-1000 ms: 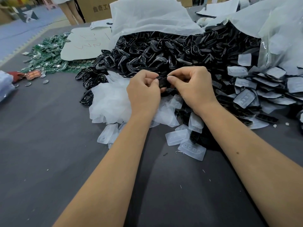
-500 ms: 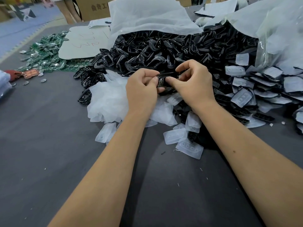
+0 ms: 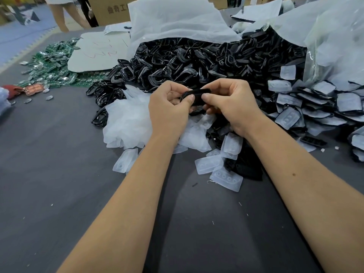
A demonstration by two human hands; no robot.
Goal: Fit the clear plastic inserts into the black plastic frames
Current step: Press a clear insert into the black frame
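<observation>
Head view: one black frame (image 3: 194, 96) is gripped between both hands above the near edge of the heap of black frames (image 3: 197, 62) on the grey table (image 3: 59, 174). The left hand (image 3: 169, 109) is curled around the frame's left end, thumb pressed on top; the right hand (image 3: 230, 105) is curled around its right end, thumb likewise pressed on the upper face (whether a clear insert already sits inside cannot be told). Just in front of the heap, below the hands, loose clear inserts (image 3: 226, 177) are scattered, and a crumpled white plastic sheet (image 3: 128, 123) lies at the heap's near left. To the right of the heap, fitted pieces (image 3: 319, 107) are piled. Left of the heap, green circuit boards (image 3: 51, 69) are spread beside a white card (image 3: 98, 54).
</observation>
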